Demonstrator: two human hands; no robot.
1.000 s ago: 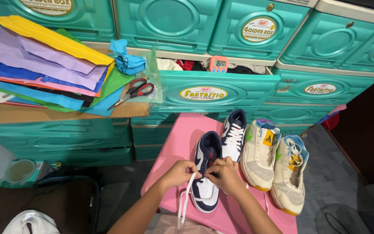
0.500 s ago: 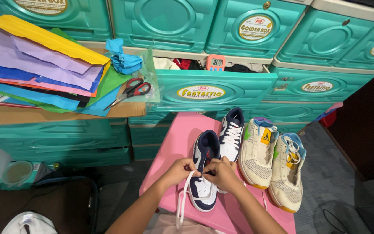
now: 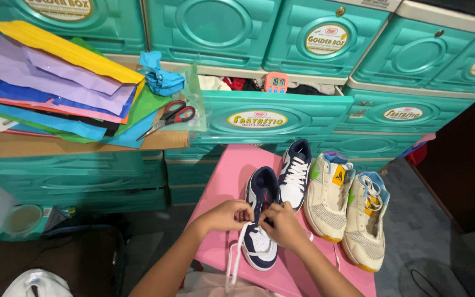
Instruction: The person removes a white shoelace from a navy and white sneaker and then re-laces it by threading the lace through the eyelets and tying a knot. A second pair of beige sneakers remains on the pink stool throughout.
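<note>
Filling the background, stacked teal plastic drawer chests (image 3: 215, 25) are seen, one drawer (image 3: 270, 113) pulled open, and a heap of coloured paper sheets (image 3: 50, 88) is spread on a cardboard surface to the left. Below, a pink table (image 3: 221, 181) is set, on which four shoes are carried. A cream pair of sneakers (image 3: 347, 203) is placed on the right, just beside a laced navy-and-white shoe (image 3: 294, 171). The navy-and-white sneaker (image 3: 261, 223) being handled is laid left of these, its long axis running away from the person, toe nearest the body. Both hands are met over its lace area: the left hand (image 3: 224, 215) is closed on a white lace (image 3: 236, 258), whose loose end hangs off the table edge, while the right hand (image 3: 281, 225) is pinched shut at the eyelets, though exactly what is gripped cannot be told. Red-handled scissors (image 3: 169, 118) are left on the paper, and a small pink timer (image 3: 276, 82) is perched on the open drawer.
</note>
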